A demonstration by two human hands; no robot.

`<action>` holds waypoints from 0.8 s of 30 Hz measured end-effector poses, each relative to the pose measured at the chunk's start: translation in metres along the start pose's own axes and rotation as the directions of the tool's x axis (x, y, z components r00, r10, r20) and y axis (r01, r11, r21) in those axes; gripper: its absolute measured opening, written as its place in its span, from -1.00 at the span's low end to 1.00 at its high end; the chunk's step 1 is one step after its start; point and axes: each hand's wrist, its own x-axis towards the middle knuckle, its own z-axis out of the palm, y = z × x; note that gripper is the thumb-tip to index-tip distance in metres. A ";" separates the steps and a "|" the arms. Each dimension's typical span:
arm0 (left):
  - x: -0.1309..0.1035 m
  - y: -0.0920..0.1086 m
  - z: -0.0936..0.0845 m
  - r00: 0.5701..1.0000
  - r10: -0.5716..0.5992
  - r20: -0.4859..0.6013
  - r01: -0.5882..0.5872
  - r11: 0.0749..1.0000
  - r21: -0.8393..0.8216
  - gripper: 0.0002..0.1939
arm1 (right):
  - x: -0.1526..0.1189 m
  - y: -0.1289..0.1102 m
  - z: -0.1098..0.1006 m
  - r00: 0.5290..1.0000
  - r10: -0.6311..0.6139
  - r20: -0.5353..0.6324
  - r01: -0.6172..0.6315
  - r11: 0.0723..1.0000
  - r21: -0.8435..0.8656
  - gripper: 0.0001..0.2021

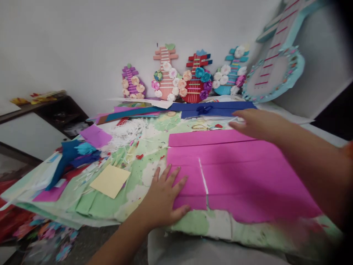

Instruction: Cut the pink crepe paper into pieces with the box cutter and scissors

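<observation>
A large magenta sheet (248,173), creased across its width, lies on the cloth-covered table. A white strip (203,176) runs down its left part. My left hand (165,195) rests on the sheet's left edge with its fingers spread. My right hand (250,123) is over the sheet's far edge, fingers stretched to the left, near a thin whitish item whose hold I cannot make out. Gold-handled scissors (200,127) and a small red piece (218,126) lie just beyond the sheet, left of my right hand. Behind them is folded blue paper (220,107).
Tangled white string (128,132), a cream square (110,180) and teal scraps (64,158) lie on the left of the green cloth (154,147). Several flower-decorated instrument models, one a red one (195,88), stand along the wall. A larger light-blue one (295,70) leans at the right.
</observation>
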 end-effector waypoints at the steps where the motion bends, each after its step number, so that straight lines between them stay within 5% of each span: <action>1: 0.001 0.001 -0.001 1.000 0.024 -0.013 -0.024 1.000 0.009 -0.29 | -0.011 0.028 -0.010 0.992 0.120 0.046 -0.117 0.992 -0.051 -0.48; 3: 0.004 0.003 -0.003 0.995 0.077 -0.059 -0.075 0.996 0.039 -0.34 | -0.042 0.077 -0.027 0.951 0.274 0.144 -0.267 0.961 -0.070 -0.47; 6: 0.016 0.007 -0.008 0.970 0.157 -0.186 -0.142 0.985 0.095 -0.45 | -0.102 0.117 -0.046 0.873 0.478 0.095 -0.470 0.878 -0.093 -0.57; 8: 0.027 0.012 -0.016 0.938 0.230 -0.258 -0.207 0.972 0.116 -0.51 | -0.143 0.118 -0.047 0.854 0.519 0.036 -0.518 0.854 -0.045 -0.69; 11: 0.043 0.024 -0.030 0.885 0.343 -0.316 -0.313 0.939 0.142 -0.58 | -0.195 0.102 -0.029 0.888 0.445 -0.119 -0.436 0.895 0.089 -0.78; 12: 0.048 0.028 -0.033 0.868 0.372 -0.328 -0.341 0.928 0.150 -0.60 | -0.210 0.098 -0.020 0.854 0.491 -0.173 -0.472 0.870 0.141 -0.77; 14: 0.054 0.034 -0.036 0.844 0.413 -0.343 -0.381 0.911 0.161 -0.63 | -0.234 0.095 -0.001 0.681 0.699 -0.218 -0.669 0.715 0.205 -0.75; 15: 0.056 0.036 -0.035 0.837 0.422 -0.350 -0.389 0.907 0.163 -0.65 | -0.243 0.097 0.007 0.659 0.732 -0.172 -0.704 0.681 0.202 -0.74; 18: 0.062 0.039 -0.026 0.830 0.441 -0.342 -0.414 0.897 0.153 -0.68 | -0.255 0.110 0.022 0.717 0.695 -0.057 -0.684 0.717 0.136 -0.73; 20: 0.065 0.045 -0.020 0.823 0.462 -0.330 -0.440 0.886 0.144 -0.69 | -0.250 0.115 0.025 0.702 0.710 -0.061 -0.702 0.704 0.110 -0.71; 24: 0.080 0.086 -0.026 0.819 0.538 -0.199 -0.528 0.843 0.104 -0.69 | -0.218 0.102 0.031 0.706 0.707 0.039 -0.707 0.700 0.100 -0.66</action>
